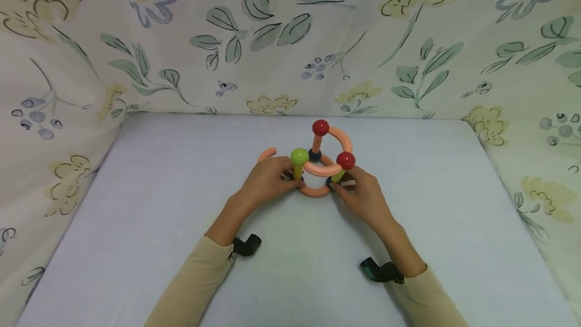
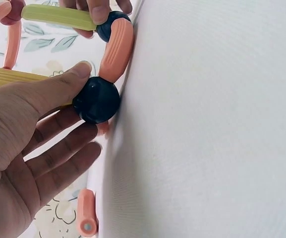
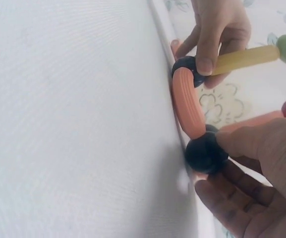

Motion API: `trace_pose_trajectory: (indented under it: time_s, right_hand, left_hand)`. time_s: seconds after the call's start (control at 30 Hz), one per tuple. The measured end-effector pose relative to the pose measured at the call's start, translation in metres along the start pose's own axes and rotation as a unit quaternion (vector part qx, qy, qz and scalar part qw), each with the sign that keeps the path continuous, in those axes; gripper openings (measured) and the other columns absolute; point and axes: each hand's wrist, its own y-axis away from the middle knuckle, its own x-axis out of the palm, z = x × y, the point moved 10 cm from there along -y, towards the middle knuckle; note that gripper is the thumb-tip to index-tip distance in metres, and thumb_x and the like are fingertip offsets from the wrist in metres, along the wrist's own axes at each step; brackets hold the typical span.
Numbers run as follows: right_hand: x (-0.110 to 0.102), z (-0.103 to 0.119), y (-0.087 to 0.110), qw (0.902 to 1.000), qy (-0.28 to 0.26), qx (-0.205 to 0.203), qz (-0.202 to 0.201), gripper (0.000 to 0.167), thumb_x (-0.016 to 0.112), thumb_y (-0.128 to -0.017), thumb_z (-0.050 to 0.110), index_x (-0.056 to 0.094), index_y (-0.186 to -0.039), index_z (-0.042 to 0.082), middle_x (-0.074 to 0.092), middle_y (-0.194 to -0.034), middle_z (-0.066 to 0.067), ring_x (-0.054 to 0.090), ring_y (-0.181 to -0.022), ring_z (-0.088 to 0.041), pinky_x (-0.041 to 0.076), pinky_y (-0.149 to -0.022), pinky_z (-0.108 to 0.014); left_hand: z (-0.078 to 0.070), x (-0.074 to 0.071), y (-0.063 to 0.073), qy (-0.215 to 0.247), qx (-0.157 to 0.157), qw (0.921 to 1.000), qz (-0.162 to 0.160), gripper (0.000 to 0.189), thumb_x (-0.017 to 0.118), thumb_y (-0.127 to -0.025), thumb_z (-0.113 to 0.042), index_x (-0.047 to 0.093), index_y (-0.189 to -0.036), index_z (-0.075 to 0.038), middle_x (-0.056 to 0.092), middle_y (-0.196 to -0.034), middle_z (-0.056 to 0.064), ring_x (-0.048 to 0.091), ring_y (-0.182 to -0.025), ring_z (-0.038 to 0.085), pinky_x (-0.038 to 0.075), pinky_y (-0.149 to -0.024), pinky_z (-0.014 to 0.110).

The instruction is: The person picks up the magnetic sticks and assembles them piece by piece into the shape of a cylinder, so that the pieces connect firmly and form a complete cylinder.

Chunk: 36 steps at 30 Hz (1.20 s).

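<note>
A toy frame of balls and rods stands on the table between the hands. Its base is a ring of curved orange rods [image 1: 315, 192] joined by dark blue balls. My left hand [image 1: 269, 178] pinches the front-left dark blue ball [image 2: 97, 100], thumb on top, beside a yellow rod [image 1: 297, 171] that rises to a green ball [image 1: 299, 157]. At the front right, my right hand [image 1: 365, 196] pinches another dark blue ball [image 3: 206, 151] below a yellow-green rod [image 2: 58, 17]. Curved orange rods link the upper balls, including a front red ball [image 1: 346, 160] and a rear red ball [image 1: 320, 127].
A loose curved orange rod [image 1: 267, 154] lies just beyond the left hand, partly hidden by it. The white tabletop [image 1: 181, 175] extends around the frame, with a floral cloth [image 1: 272, 39] hanging behind its far edge and along the sides.
</note>
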Motion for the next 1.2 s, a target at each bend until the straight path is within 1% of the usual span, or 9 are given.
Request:
trace_pose_trajectory:
  time_s: [0.07, 0.33, 0.43, 0.6, 0.77, 0.83, 1.0, 1.1, 1.2]
  right_hand:
    - [-0.0009, -0.0009, -0.0001, 1.0000, -0.001, 0.002, -0.002, 0.034, 0.081, -0.092, 0.005, 0.068, -0.124, 0.004, 0.077, -0.112, -0.014, 0.076, -0.102, -0.030, 0.065, -0.086, -0.048]
    - [0.0010, -0.0010, 0.0007, 0.9999, -0.007, 0.010, 0.003, 0.030, 0.080, -0.093, 0.008, 0.071, -0.122, 0.002, 0.077, -0.115, -0.014, 0.076, -0.106, -0.030, 0.065, -0.088, -0.045]
    - [0.0016, -0.0008, 0.0012, 0.9999, -0.003, 0.011, 0.005, 0.031, 0.080, -0.094, 0.008, 0.071, -0.122, 0.002, 0.076, -0.115, -0.015, 0.076, -0.106, -0.029, 0.065, -0.087, -0.044]
    - [0.0033, 0.0000, 0.0011, 0.9999, 0.003, 0.015, 0.007, 0.030, 0.080, -0.094, 0.009, 0.071, -0.122, 0.001, 0.076, -0.115, -0.015, 0.076, -0.106, -0.030, 0.065, -0.087, -0.044]
    - [0.0032, -0.0007, 0.0017, 0.9997, 0.004, 0.022, 0.007, 0.029, 0.079, -0.095, 0.010, 0.072, -0.122, 0.001, 0.076, -0.114, -0.015, 0.076, -0.105, -0.029, 0.065, -0.087, -0.045]
    - [0.0034, -0.0009, 0.0020, 0.9997, 0.004, 0.023, 0.008, 0.029, 0.079, -0.095, 0.010, 0.072, -0.122, 0.002, 0.076, -0.114, -0.015, 0.076, -0.105, -0.030, 0.065, -0.087, -0.045]
    - [0.0037, -0.0007, 0.0017, 0.9998, 0.004, 0.019, 0.009, 0.026, 0.079, -0.094, 0.009, 0.072, -0.119, 0.002, 0.075, -0.112, -0.015, 0.075, -0.104, -0.029, 0.065, -0.087, -0.045]
    - [0.0038, -0.0006, 0.0009, 0.9998, 0.005, 0.018, 0.009, 0.025, 0.079, -0.094, 0.009, 0.072, -0.118, 0.002, 0.075, -0.112, -0.014, 0.075, -0.104, -0.029, 0.065, -0.087, -0.045]
    - [0.0040, 0.0004, -0.0002, 0.9998, 0.008, 0.014, 0.007, 0.026, 0.080, -0.094, 0.008, 0.072, -0.119, 0.002, 0.074, -0.112, -0.014, 0.075, -0.103, -0.029, 0.065, -0.087, -0.045]
  left_hand:
    - [-0.0014, -0.0008, -0.0003, -0.012, 0.003, 0.9999, -0.001, 0.022, 0.089, -0.087, -0.028, 0.077, -0.098, -0.013, 0.079, -0.094, -0.002, 0.075, -0.092, 0.013, 0.033, -0.128, 0.052]
    - [-0.0017, 0.0004, -0.0009, -0.050, 0.018, 0.9986, -0.004, 0.021, 0.089, -0.087, -0.032, 0.078, -0.087, -0.014, 0.075, -0.089, -0.005, 0.071, -0.086, 0.011, 0.035, -0.127, 0.051]
    - [-0.0010, 0.0012, -0.0004, -0.047, 0.017, 0.9988, -0.003, 0.021, 0.089, -0.087, -0.032, 0.078, -0.087, -0.014, 0.075, -0.089, -0.005, 0.071, -0.086, 0.010, 0.032, -0.129, 0.052]
    - [0.0017, 0.0010, 0.0018, -0.020, 0.010, 0.9997, -0.007, 0.020, 0.089, -0.087, -0.031, 0.079, -0.089, -0.014, 0.077, -0.092, -0.005, 0.071, -0.088, 0.011, 0.033, -0.128, 0.053]
    - [0.0028, 0.0017, 0.0027, 0.010, 0.000, 0.9999, -0.011, 0.020, 0.089, -0.087, -0.030, 0.081, -0.094, -0.014, 0.078, -0.097, -0.002, 0.074, -0.092, 0.013, 0.046, -0.115, 0.046]
    - [0.0025, 0.0022, 0.0032, 0.014, -0.004, 0.9998, -0.011, 0.020, 0.089, -0.088, -0.030, 0.081, -0.095, -0.013, 0.078, -0.098, -0.002, 0.074, -0.093, 0.013, 0.052, -0.105, 0.041]
    - [0.0008, 0.0013, 0.0037, 0.007, -0.006, 0.9998, -0.015, 0.019, 0.088, -0.088, -0.030, 0.080, -0.094, -0.013, 0.077, -0.096, -0.003, 0.072, -0.090, 0.011, 0.057, -0.088, 0.035]
    - [-0.0001, -0.0008, 0.0039, 0.005, -0.010, 0.9998, -0.018, 0.020, 0.089, -0.088, -0.029, 0.079, -0.095, -0.013, 0.077, -0.096, -0.003, 0.071, -0.089, 0.011, 0.057, -0.087, 0.035]
    - [0.0001, -0.0026, 0.0040, -0.001, -0.017, 0.9997, -0.019, 0.022, 0.089, -0.087, -0.030, 0.079, -0.098, -0.014, 0.078, -0.097, -0.003, 0.073, -0.091, 0.011, 0.057, -0.093, 0.036]
